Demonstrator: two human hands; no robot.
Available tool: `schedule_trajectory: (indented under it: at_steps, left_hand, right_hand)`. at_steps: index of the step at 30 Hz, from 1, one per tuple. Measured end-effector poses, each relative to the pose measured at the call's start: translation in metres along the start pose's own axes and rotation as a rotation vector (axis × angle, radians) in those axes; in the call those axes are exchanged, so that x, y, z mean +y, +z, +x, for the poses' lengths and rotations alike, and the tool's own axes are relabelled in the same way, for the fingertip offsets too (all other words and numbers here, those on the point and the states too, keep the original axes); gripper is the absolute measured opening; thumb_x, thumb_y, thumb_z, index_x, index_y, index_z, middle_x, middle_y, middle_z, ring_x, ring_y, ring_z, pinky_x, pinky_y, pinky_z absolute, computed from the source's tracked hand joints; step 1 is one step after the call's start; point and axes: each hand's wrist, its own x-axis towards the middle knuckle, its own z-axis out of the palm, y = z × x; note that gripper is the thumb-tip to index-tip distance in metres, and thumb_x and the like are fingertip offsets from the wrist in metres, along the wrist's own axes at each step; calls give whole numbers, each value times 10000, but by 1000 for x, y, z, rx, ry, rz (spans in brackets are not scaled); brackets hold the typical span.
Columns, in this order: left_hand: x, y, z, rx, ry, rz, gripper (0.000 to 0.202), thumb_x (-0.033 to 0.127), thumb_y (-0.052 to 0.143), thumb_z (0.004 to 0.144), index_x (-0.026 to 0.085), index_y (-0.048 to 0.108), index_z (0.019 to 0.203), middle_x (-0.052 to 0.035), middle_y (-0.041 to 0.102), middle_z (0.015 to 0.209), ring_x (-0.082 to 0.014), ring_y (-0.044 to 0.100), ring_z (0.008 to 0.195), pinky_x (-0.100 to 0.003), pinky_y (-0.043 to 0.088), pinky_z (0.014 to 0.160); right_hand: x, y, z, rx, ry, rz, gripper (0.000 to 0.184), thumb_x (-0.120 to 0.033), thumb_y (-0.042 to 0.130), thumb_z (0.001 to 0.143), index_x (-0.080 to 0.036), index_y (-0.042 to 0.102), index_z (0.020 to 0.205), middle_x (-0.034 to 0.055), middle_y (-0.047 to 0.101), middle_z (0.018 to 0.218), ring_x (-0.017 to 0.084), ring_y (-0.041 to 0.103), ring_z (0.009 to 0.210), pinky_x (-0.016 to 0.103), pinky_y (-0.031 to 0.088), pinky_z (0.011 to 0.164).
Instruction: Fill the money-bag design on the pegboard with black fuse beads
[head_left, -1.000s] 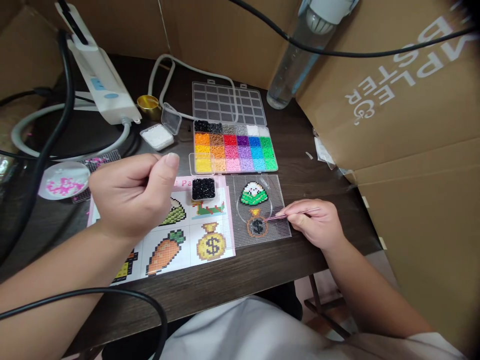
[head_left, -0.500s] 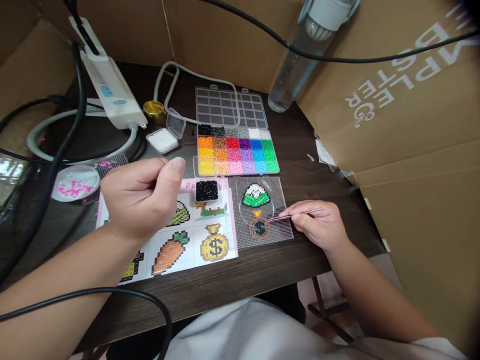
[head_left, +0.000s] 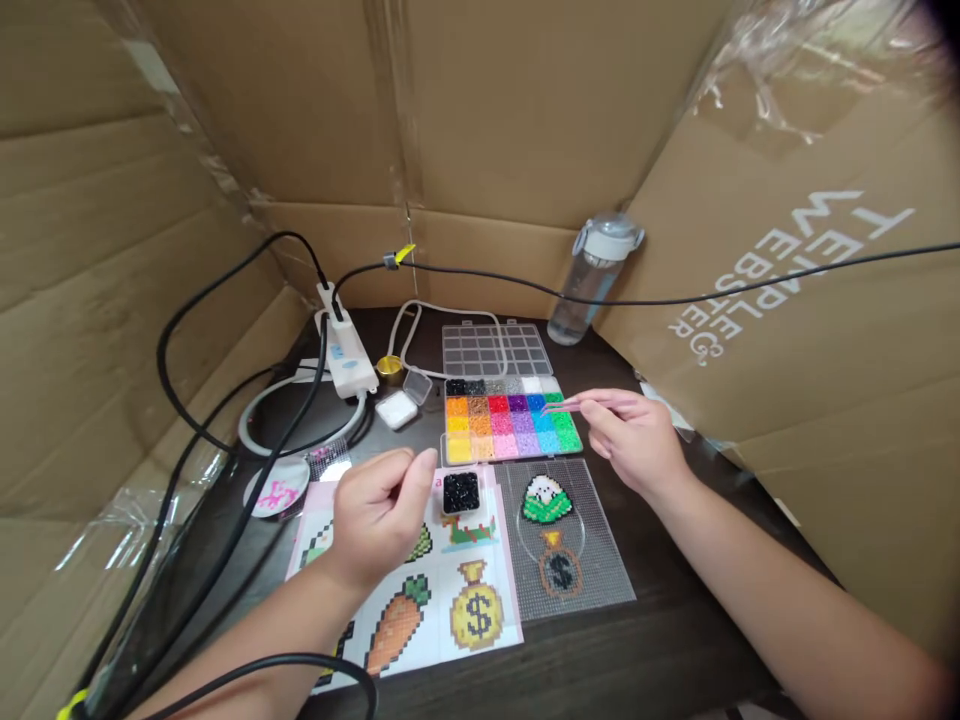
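Note:
My right hand (head_left: 637, 440) pinches pink tweezers (head_left: 564, 406), their tips over the blue and green side of the bead box (head_left: 512, 420). The box is sorted into coloured compartments. My left hand (head_left: 384, 510) is closed in a fist above the pattern sheet (head_left: 502, 655), with no object visible in it. By its thumb stands a small box of black beads (head_left: 460, 492). Right of the sheet lies a clear pegboard (head_left: 607, 575). It bears a green-and-white bead rice ball (head_left: 547, 500) and a bead money bag (head_left: 560, 568) with brown outline, yellow top and black dollar sign.
Behind the bead box its clear lid (head_left: 496, 350) lies open. A small box of white beads (head_left: 396, 409), a gold cup (head_left: 389, 368) and a dish of pink beads (head_left: 276, 488) are to the left. A power strip (head_left: 346, 345), black cables and a water bottle (head_left: 592, 280) stand near cardboard walls.
My right hand has lifted the tweezers from the money bag on the pegboard to over the bead box. The head view has tilted up. My left hand remains a fist over the sheet.

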Motion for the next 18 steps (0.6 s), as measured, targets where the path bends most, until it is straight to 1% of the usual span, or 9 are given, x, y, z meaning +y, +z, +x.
schedule_trajectory:
  at_steps: [2, 3, 5, 6, 7, 9, 12, 18]
  left_hand:
    - [-1, 0, -1, -3, -4, 1, 435, 154, 550, 885, 170, 323, 514, 41, 316, 481, -69, 334, 440, -261, 275, 459]
    - [-1, 0, -1, 0, -4, 2, 437, 152, 549, 885, 170, 317, 516, 41, 318, 479, -68, 333, 438, -259, 273, 457]
    - [-1, 0, 0, 7, 2, 3, 439, 147, 547, 886, 170, 299, 524, 43, 313, 478, -66, 327, 434, -256, 268, 452]
    - [-1, 0, 0, 8, 5, 5, 440, 144, 545, 886, 170, 290, 529, 44, 309, 479, -65, 324, 434, -254, 267, 451]
    - [-2, -1, 0, 8, 8, 6, 438, 141, 542, 887, 170, 285, 534, 44, 305, 481, -65, 322, 435, -253, 267, 451]
    - [-2, -1, 0, 8, 9, 3, 435, 134, 540, 886, 170, 278, 542, 45, 297, 486, -65, 319, 438, -251, 267, 451]
    - [-3, -2, 0, 5, -2, -7, 429, 124, 546, 883, 170, 284, 547, 47, 293, 494, -65, 320, 441, -248, 270, 454]
    - [-1, 0, 0, -3, -14, -25, 426, 110, 543, 876, 172, 290, 539, 48, 298, 490, -65, 326, 433, -245, 273, 440]
  right_hand:
    - [4, 17, 15, 87, -51, -51, 242, -378, 797, 703, -163, 760, 807, 51, 723, 647, 53, 394, 368, 223, 302, 341]
    - [7, 25, 22, 128, -83, -92, 238, -382, 789, 706, -164, 759, 799, 54, 730, 659, 77, 467, 401, 233, 368, 368]
    - [12, 38, 32, 171, -153, -184, 217, -379, 763, 726, -169, 760, 784, 81, 767, 749, 150, 636, 560, 278, 520, 506]
    - [13, 44, 36, 171, -184, -225, 204, -371, 750, 736, -171, 761, 778, 93, 780, 800, 185, 691, 662, 307, 568, 600]
    - [15, 48, 40, 160, -212, -257, 193, -361, 736, 747, -172, 763, 775, 99, 786, 827, 211, 720, 742, 331, 588, 679]
    - [16, 55, 47, 135, -247, -299, 174, -340, 717, 758, -172, 765, 765, 97, 789, 822, 228, 737, 792, 347, 592, 746]
    - [21, 58, 55, 107, -259, -350, 169, -320, 690, 777, -172, 769, 762, 94, 790, 833, 226, 738, 784, 344, 581, 745]
    - [38, 51, 54, 151, -352, -563, 156, -312, 685, 787, -201, 795, 790, 93, 777, 833, 228, 698, 804, 380, 551, 794]
